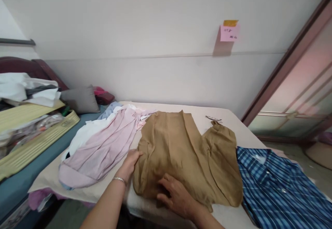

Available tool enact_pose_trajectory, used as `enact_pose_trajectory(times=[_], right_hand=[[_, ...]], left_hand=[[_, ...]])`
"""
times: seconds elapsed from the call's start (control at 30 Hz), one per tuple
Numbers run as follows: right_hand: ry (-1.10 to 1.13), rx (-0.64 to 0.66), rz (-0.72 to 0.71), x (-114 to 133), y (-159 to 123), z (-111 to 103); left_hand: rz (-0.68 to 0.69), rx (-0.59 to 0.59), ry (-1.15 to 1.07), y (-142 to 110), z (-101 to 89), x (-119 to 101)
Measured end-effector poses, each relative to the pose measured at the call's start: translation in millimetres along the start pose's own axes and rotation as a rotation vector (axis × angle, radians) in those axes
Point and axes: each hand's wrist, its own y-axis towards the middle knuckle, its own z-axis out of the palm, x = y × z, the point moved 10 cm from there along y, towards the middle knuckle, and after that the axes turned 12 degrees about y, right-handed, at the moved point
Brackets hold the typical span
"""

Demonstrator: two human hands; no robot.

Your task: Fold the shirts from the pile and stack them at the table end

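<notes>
A brown garment (pixel 178 142) lies spread over the cloth-covered table, with a wide main part and a narrower part bent out to the right; it looks like a shirt. At its left edge, my left hand (pixel 132 160) has its fingers closed on the fabric, and a bracelet circles the wrist. My right hand (pixel 177 196) rests over the garment's near edge with fingers apart, holding nothing. Some folds show around the right-hand part of the brown fabric.
Pink and white clothes (pixel 103 149) lie heaped on the left. A blue plaid shirt (pixel 277 187) hangs over the table's right end. A small thin object (pixel 214 119) sits behind the garment. A pink note (pixel 230 33) is taped to the wall; a grey cushion (pixel 80 99) stands farther left.
</notes>
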Motion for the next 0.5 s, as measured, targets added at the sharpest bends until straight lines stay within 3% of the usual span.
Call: enact_pose_trajectory(times=[0.2, 0.33, 0.43, 0.5], right_hand=[[-0.027, -0.01, 0.054, -26.3, 9.6, 6.3], [0.016, 0.013, 0.088, -27.1, 15.1, 7.7], [0.084, 0.003, 0.1, -26.3, 16.6, 6.5], [0.095, -0.005, 0.11, -27.8, 16.9, 7.1]], left_hand=[[-0.242, 0.438, -0.596, -0.7, 20.1, -10.5], [-0.363, 0.634, -0.668, -11.6, 52.5, -16.0], [-0.411, 0.624, -0.564, -14.8, 81.4, -3.1], [-0.34, 0.508, -0.494, -7.0, 86.9, 1.5]])
